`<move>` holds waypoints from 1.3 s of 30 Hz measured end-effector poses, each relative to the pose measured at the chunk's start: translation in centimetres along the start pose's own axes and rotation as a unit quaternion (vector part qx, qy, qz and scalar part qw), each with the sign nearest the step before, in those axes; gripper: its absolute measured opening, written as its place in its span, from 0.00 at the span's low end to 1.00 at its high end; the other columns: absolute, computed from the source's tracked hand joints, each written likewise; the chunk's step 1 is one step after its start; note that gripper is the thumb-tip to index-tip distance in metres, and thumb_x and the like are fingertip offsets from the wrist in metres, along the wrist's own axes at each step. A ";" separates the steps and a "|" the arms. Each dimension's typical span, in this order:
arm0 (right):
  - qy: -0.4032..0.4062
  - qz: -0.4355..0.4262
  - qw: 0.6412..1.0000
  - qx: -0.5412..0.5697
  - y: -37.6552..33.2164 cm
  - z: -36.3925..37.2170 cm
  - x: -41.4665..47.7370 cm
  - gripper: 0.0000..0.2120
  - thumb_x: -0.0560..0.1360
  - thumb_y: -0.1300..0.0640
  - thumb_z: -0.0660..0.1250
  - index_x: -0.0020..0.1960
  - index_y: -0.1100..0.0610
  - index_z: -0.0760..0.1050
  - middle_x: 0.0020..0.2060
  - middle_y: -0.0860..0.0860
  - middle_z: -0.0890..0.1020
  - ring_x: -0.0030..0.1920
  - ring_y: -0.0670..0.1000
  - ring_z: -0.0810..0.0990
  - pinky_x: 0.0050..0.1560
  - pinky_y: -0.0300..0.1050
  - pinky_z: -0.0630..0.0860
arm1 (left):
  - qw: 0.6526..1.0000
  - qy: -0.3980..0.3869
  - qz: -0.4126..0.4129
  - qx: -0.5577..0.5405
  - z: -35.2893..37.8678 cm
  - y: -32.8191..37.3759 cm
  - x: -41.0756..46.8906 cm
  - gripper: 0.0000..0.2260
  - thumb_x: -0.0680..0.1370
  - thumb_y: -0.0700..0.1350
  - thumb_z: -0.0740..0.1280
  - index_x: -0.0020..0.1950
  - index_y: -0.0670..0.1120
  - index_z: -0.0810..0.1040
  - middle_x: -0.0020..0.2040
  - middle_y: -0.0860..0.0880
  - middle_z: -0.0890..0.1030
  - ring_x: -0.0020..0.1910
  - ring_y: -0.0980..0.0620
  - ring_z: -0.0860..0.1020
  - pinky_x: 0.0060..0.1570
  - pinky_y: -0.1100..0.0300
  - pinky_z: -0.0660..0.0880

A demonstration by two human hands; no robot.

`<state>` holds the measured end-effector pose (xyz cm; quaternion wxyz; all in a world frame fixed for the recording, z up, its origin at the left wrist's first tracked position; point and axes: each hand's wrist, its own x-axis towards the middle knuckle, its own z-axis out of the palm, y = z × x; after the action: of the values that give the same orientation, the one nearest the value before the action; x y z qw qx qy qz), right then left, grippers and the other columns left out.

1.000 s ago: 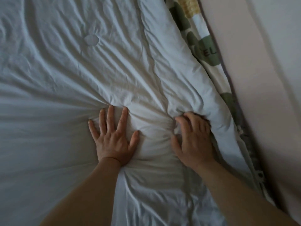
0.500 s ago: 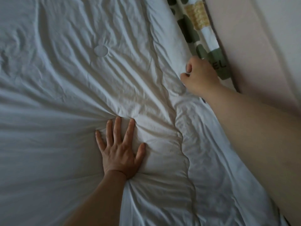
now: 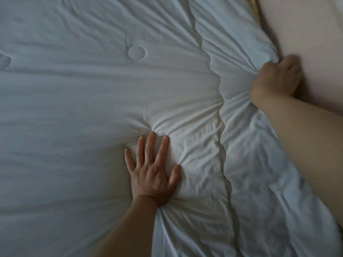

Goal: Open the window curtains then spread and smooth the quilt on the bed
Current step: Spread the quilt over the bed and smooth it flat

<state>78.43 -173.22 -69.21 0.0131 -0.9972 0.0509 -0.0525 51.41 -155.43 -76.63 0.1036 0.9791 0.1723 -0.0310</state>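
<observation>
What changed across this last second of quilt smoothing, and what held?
The right hand left its spot beside the left hand, reached to the right edge of the quilt, took hold of it and pulled it toward the pink surface, covering most of the patterned sheet. The left hand stayed pressed flat on the quilt.

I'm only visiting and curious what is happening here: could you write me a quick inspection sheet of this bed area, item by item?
Surface: bed hidden under the white quilt.
Job's things: quilt wrinkled, creases fanning out from both hands; round stitched tuft on it; curtains not in view.
Clutter: nothing seen.
Hands: left hand flat, fingers spread, pressing on the quilt; right hand gripping the quilt's edge.
Cables: nothing seen.
Surroundings: pale pinkish surface beside the right hand; sliver of yellow fabric at the top edge.
</observation>
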 end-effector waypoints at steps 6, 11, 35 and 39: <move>0.008 -0.349 0.937 0.025 -5.4 2.9 -6.2 0.28 0.74 0.51 0.59 0.71 0.61 0.64 0.75 0.62 0.58 0.75 0.62 0.56 0.74 0.61 0.46 | 1.000 -0.007 -0.006 0.000 -0.1 0.1 0.0 0.36 0.69 0.65 0.58 0.76 0.58 0.57 0.77 0.49 0.59 0.76 0.44 0.56 0.71 0.35 0.49; -0.043 -0.184 0.982 -0.004 -0.3 5.9 -4.7 0.41 0.73 0.31 0.48 0.78 0.56 0.50 0.77 0.61 0.52 0.77 0.59 0.49 0.76 0.56 0.44 | 1.000 0.013 -0.001 0.005 0.4 -0.1 0.0 0.35 0.70 0.65 0.58 0.76 0.58 0.59 0.77 0.49 0.60 0.76 0.44 0.57 0.71 0.36 0.50; 0.009 -0.207 0.974 0.096 -2.0 6.1 -3.2 0.35 0.70 0.40 0.57 0.72 0.58 0.65 0.73 0.60 0.63 0.72 0.61 0.62 0.70 0.53 0.53 | 0.997 0.048 -0.055 0.034 -1.0 0.4 16.4 0.33 0.71 0.66 0.51 0.76 0.60 0.56 0.78 0.48 0.57 0.77 0.42 0.53 0.70 0.32 0.48; 0.101 -0.221 0.961 0.134 -6.2 4.6 3.3 0.24 0.73 0.50 0.61 0.66 0.60 0.70 0.69 0.62 0.68 0.69 0.63 0.67 0.68 0.56 0.60 | 0.997 0.041 -0.055 0.037 -1.1 0.4 16.6 0.33 0.71 0.66 0.53 0.76 0.59 0.58 0.77 0.48 0.58 0.76 0.41 0.54 0.70 0.33 0.48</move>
<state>82.80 -167.30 -73.29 0.1290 -0.9623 -0.1776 -0.1608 67.18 -150.04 -77.05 0.0580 0.9717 0.2288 -0.0027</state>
